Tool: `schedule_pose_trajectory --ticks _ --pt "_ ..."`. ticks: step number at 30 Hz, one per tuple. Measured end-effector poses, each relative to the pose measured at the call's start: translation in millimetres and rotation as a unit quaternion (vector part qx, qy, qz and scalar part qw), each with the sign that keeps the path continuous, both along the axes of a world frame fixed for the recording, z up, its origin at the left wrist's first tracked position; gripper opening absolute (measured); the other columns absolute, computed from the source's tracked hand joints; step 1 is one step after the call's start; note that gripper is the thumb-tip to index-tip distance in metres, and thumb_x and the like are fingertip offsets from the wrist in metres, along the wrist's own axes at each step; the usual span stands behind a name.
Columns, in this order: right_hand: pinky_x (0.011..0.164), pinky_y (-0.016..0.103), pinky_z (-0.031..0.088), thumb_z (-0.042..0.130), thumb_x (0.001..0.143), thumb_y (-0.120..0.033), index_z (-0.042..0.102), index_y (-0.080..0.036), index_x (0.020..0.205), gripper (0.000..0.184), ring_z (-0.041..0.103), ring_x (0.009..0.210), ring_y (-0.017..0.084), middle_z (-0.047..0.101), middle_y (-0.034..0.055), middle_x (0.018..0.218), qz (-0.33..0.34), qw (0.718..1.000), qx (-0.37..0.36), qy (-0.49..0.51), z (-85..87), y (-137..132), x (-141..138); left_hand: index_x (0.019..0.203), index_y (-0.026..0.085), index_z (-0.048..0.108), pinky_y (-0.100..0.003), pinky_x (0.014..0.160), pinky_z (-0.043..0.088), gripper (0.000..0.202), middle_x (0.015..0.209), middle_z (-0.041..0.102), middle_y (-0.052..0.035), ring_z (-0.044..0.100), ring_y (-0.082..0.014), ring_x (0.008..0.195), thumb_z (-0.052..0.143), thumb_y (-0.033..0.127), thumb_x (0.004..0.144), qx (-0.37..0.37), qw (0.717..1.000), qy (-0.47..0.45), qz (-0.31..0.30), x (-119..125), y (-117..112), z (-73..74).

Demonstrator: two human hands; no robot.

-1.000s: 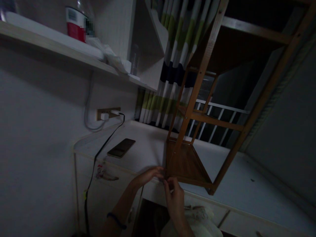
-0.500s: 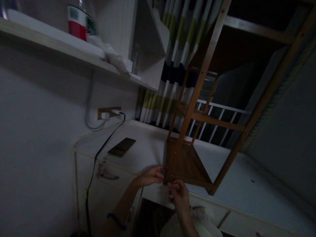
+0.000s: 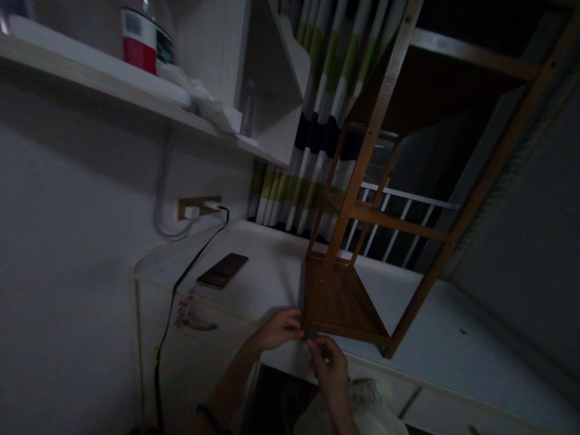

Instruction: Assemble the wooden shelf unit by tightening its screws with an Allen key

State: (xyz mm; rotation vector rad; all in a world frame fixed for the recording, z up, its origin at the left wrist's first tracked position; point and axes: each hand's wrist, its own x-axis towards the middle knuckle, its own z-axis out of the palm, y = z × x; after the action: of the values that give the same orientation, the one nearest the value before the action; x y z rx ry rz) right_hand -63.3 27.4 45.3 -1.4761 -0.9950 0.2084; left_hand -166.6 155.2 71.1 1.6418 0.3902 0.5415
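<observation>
A brown wooden rack [image 3: 347,296] with slatted shelves stands on the white desktop, its lower near-left corner between my hands. My left hand [image 3: 281,329] is at the left of that corner, fingers curved inward and tips close to the wood. Just right of and below the corner is my right hand [image 3: 330,359], its thumb and fingertips pinched together. Whatever lies between the fingertips is too small and dark to make out. Both hands nearly meet at the rack's foot.
A phone [image 3: 223,270] lies on the desktop [image 3: 272,248] to the left. From a wall socket [image 3: 199,207] a black cable [image 3: 199,254] hangs over the desk edge. Overhead runs a shelf [image 3: 113,84] with a labelled bottle [image 3: 139,42]. A pale bag [image 3: 367,405] sits below the desk edge.
My left hand has shifted slightly down, and its fingers have drawn in at the rack's corner. My right hand has moved slightly down, still pinched. The rack and phone stay put.
</observation>
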Motion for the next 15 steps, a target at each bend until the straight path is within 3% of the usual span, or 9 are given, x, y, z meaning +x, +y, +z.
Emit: schedule_pose_trajectory --ticks 4,9,15 --pt "0.052 0.023 0.045 0.05 0.077 -0.039 0.063 -0.018 0.07 0.026 0.056 0.059 0.014 0.06 0.0038 0.07 -0.01 0.992 0.015 -0.123 2.3 -3.7 -1.0 0.104 0.011 0.051 -0.023 0.064 0.038 0.055 0.067 0.061 0.0004 0.054 -0.0123 0.065 0.068 0.033 0.057 -0.01 0.999 0.0 -0.032 -1.8 0.2 3.1" --pt "0.051 0.023 0.044 0.049 0.079 -0.04 0.057 -0.018 0.084 0.024 0.057 0.054 0.014 0.063 0.0023 0.068 -0.035 0.99 -0.024 -0.136 3.9 -5.8 -6.9 0.106 0.011 0.053 -0.024 0.068 0.039 0.047 0.073 0.064 -0.0014 0.056 -0.0135 0.069 0.058 0.021 0.06 -0.017 0.999 0.0 -0.047 -1.8 0.3 8.7" --pt "0.046 0.02 0.039 0.044 0.082 -0.038 0.049 -0.02 0.079 0.019 0.056 0.045 0.012 0.062 0.0007 0.066 -0.037 0.983 -0.015 -0.177 1.4 -3.2 -11.5 0.098 0.017 0.059 -0.028 0.082 0.036 0.041 0.076 0.064 0.0012 0.053 -0.017 0.087 0.048 0.018 0.059 -0.015 1.0 0.007 0.01 -3.3 -1.2 15.8"
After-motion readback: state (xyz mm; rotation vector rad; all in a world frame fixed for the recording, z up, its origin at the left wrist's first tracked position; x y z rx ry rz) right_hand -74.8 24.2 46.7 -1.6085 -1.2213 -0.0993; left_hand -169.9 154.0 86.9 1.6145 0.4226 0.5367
